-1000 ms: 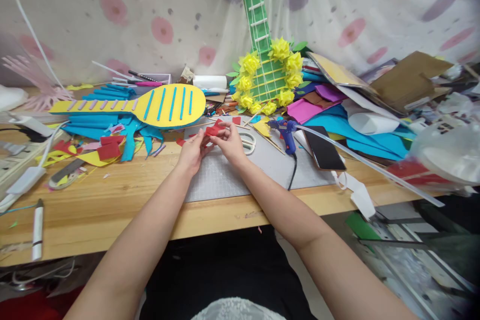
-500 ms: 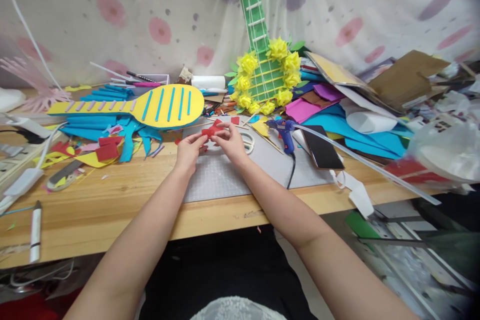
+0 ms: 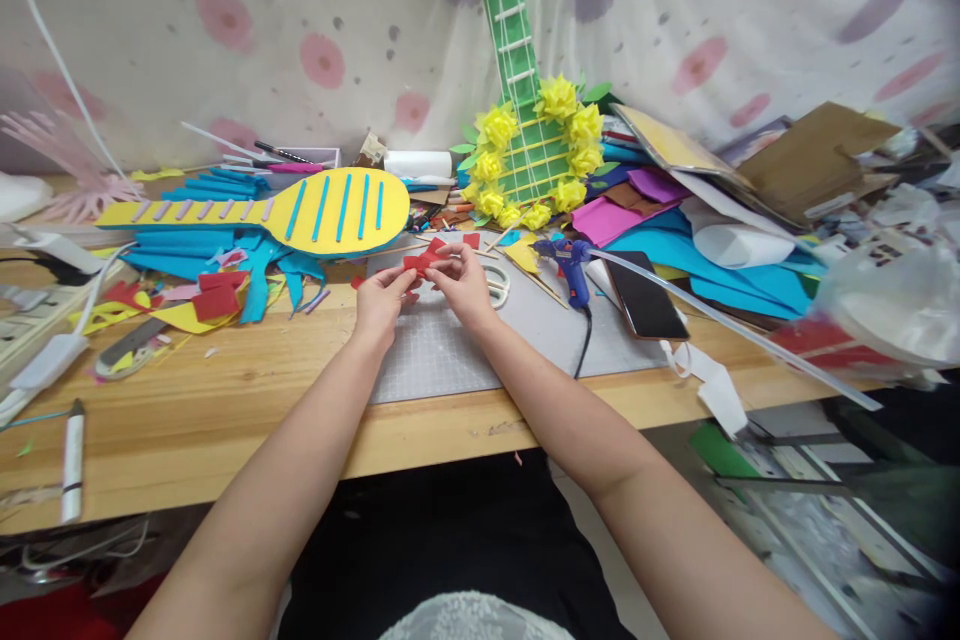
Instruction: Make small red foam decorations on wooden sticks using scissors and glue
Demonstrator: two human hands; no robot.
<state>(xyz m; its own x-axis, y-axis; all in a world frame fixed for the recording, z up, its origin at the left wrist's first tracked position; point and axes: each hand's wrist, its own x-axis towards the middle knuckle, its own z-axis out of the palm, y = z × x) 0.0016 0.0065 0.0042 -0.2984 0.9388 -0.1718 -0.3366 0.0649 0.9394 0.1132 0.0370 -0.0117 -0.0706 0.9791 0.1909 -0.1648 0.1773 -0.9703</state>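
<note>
Over the back part of a grey cutting mat (image 3: 435,360), my left hand (image 3: 381,300) and my right hand (image 3: 463,290) meet at a small red paper piece (image 3: 421,263). Fingers and thumbs of both hands are closed on it in a pinch. Its folds stick up between the fingertips; its lower side is partly hidden by the hands. Just right of my right hand lie scissors with pale handles (image 3: 496,286), their blades out of sight behind the hand. More red scraps lie near, one (image 3: 471,240) beyond my right fingers.
A blue glue gun (image 3: 574,272) with a long clear stick lies right of the hands, beside a phone (image 3: 645,295). Behind stand a yellow paper instrument shape (image 3: 337,212) and a green paper guitar (image 3: 517,60) with yellow flowers. Coloured scraps lie left; a marker (image 3: 73,465) is near the front edge.
Both hands keep their pinch on the red paper, with only a slight shift of the fingers. The whole view has moved a little; nothing else differs visibly.
</note>
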